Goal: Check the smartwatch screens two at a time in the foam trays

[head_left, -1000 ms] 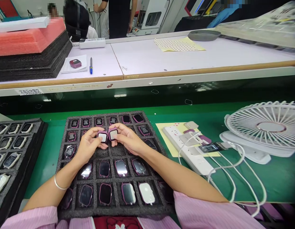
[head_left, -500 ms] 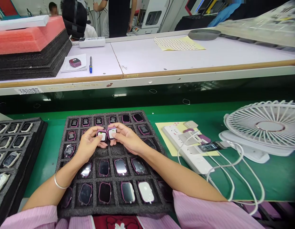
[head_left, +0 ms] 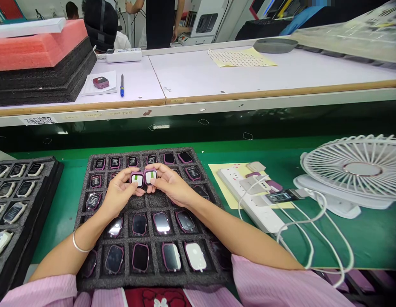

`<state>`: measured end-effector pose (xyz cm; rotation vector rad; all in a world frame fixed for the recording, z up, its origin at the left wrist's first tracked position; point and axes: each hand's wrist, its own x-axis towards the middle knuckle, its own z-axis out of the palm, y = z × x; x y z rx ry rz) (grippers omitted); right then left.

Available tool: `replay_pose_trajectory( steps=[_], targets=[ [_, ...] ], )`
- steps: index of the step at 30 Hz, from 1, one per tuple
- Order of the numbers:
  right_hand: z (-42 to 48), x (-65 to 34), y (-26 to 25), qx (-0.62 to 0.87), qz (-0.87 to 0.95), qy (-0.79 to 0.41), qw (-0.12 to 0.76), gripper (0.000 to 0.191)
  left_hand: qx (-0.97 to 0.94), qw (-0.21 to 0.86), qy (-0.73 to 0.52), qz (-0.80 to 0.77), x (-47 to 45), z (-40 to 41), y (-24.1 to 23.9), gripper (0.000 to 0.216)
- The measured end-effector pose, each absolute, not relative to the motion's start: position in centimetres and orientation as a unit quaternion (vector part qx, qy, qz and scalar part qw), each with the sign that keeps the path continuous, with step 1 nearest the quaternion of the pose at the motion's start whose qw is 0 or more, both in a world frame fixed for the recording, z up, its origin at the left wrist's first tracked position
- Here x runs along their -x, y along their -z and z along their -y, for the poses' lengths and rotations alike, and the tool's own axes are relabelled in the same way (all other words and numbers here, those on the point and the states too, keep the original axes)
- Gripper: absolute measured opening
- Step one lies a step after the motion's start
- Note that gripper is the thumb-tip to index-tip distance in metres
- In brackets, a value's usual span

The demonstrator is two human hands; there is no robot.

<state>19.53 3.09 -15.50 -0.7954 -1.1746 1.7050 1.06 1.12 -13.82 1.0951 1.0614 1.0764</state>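
Observation:
Between thumb and fingers, my left hand (head_left: 121, 191) grips a purple smartwatch body (head_left: 137, 179) whose screen is lit white and green. A second purple smartwatch body (head_left: 150, 176), lit the same way, is pinched in my right hand (head_left: 171, 184). The two watches are held side by side, their edges close together, with each thumb at its screen. Below them lies a dark foam tray (head_left: 147, 279) divided into square pockets. Several purple watch bodies sit in it, some screens showing text and others dark. Two pockets under my hands look bare.
Another foam tray (head_left: 41, 213) of pale watches stands at left. To the right are a white power strip (head_left: 254, 204) with cables and a white fan (head_left: 358, 170). A shelf (head_left: 185, 83) behind carries foam blocks (head_left: 41, 51), a pen (head_left: 121, 86) and another watch (head_left: 100, 82).
The pictures on both watch screens have changed, with a green band now standing between white parts. My hands have barely moved, still gripping the same two watches.

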Motion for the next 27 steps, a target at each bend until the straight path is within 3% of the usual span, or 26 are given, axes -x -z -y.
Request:
replay_pose_trajectory(
  steps=[14, 20, 27],
  targets=[
    [-2.99, -19.58, 15.63, 0.317, 0.464, -0.692, 0.453, 0.044, -0.472, 0.605, -0.470, -0.436, -1.09, -1.13, 13.85, 0.053],
    [-2.90, -19.65, 15.10, 0.349, 0.464, -0.694, 0.427, 0.031, -0.506, 0.573, -0.447, -0.464, -1.01, -1.03, 13.61, 0.028],
    [-2.81, -19.56, 14.97, 0.345, 0.465, -0.695, 0.426, 0.036, -0.504, 0.565, -0.454, -0.470, -0.99, -1.16, 13.93, 0.031]
  ],
)
